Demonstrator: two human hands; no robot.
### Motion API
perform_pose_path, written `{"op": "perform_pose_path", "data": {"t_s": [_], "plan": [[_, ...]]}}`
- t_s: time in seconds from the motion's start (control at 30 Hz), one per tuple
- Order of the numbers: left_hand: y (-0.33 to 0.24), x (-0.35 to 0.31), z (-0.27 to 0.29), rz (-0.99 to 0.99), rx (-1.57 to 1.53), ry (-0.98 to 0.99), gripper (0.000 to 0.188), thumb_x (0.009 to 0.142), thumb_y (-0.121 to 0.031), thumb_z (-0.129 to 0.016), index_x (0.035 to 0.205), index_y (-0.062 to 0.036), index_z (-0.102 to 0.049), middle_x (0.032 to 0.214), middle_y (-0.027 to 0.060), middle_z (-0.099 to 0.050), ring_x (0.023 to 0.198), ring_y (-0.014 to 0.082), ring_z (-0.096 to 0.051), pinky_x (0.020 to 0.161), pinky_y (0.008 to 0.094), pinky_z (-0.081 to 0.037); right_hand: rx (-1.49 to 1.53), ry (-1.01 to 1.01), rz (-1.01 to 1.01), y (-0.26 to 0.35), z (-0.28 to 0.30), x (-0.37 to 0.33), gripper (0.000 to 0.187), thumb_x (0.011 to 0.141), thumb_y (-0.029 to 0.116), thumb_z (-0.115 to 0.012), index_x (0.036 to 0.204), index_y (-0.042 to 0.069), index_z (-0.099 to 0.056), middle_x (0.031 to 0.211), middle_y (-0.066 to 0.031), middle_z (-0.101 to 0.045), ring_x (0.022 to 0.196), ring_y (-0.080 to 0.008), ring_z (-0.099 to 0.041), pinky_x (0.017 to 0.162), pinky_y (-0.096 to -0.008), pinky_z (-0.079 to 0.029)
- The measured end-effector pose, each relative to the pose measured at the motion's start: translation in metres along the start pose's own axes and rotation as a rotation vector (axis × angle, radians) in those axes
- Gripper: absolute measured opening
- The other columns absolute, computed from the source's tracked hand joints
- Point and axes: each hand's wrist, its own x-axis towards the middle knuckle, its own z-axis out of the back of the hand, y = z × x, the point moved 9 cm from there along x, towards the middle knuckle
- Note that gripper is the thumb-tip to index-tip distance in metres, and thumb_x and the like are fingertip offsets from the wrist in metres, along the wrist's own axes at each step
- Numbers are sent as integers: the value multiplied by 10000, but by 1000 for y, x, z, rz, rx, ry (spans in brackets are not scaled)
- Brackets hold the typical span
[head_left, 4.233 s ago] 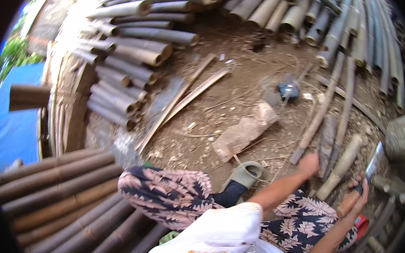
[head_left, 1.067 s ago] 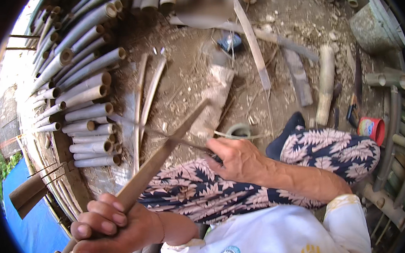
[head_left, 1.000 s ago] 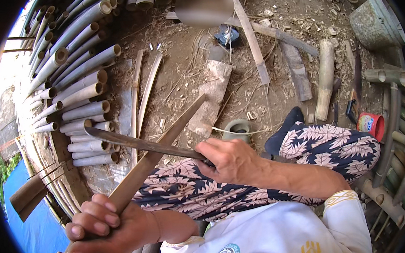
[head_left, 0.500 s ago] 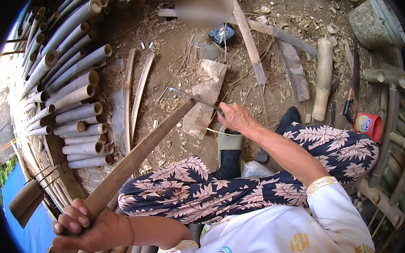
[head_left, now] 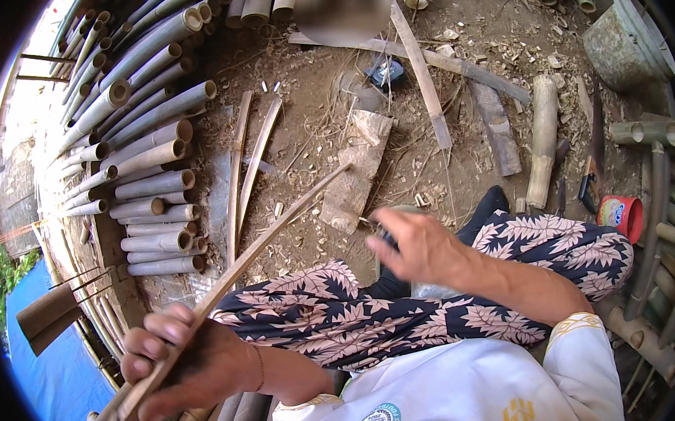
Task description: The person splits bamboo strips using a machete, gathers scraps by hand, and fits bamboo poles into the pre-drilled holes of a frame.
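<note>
My left hand is closed around the lower end of a long bamboo slat. The slat slants up and away to the right, narrow edge upward, its far tip over a pale wooden block on the ground. My right hand is to the right of the slat and apart from it, somewhat smeared by motion. Its fingers are bent round the dark handle of a knife; the blade hardly shows from this angle.
Stacked bamboo poles line the left side. Two thin strips lie near them. A tape measure, a thick bamboo piece, a saw, a red tub and a grey bucket sit on the shaving-strewn ground.
The slat has turned from its broad face to its narrow edge in my left hand. My right hand has drawn back toward me with the knife, away from the slat's far end.
</note>
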Motion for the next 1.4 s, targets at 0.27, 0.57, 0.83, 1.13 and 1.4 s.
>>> {"op": "perform_pose_path", "data": {"t_s": [0.27, 0.57, 0.83, 1.13, 1.4], "plan": [[-11, -16, -8, 57, -58, 250, 553, 901, -657, -524, 979, -110, -534, 704, -20, -426, 562, 89, -396, 586, 269, -362, 2, -18, 366, 74, -7, -16, 227, 842, 144, -698, 949, 6, -553, 740, -109, -562, 591, -256, -637, 499, -366, -545], [-10, -13, 0, 62, -60, 206, 567, 890, -668, -533, 967, -106, -539, 701, -31, -426, 559, 84, -394, 593, 276, -366, -80, -43, 132, 26, -18, 16, 183, 911, 161, -610, 869, 8, -519, 676, -120, -575, 547, -272, -649, 446, -386, -543], [-2, 1, 16, 103, -57, 130, 568, 864, -669, -580, 924, -105, -548, 694, -28, -427, 570, 85, -389, 600, 284, -351, -17, -83, 233, 38, -27, 13, 191, 860, 163, -673, 850, 29, -537, 697, -118, -569, 574, -304, -627, 497, -387, -527], [-4, 5, 34, 69, -29, 52, 549, 870, -662, -582, 917, -117, -535, 689, -36, -391, 568, 81, -361, 609, 276, -338, -117, -76, 228, 36, -31, 25, 183, 866, 178, -670, 867, 40, -550, 697, -105, -570, 593, -288, -646, 494, -388, -538], [-5, 6, 45, 63, 13, 3, 569, 855, -669, -594, 898, -105, -532, 685, -36, -380, 566, 87, -354, 607, 274, -335, -200, 108, -186, -106, -67, 60, 203, 900, 196, -617, 851, 28, -515, 639, -159, -587, 555, -342, -640, 496, -390, -535]]}}
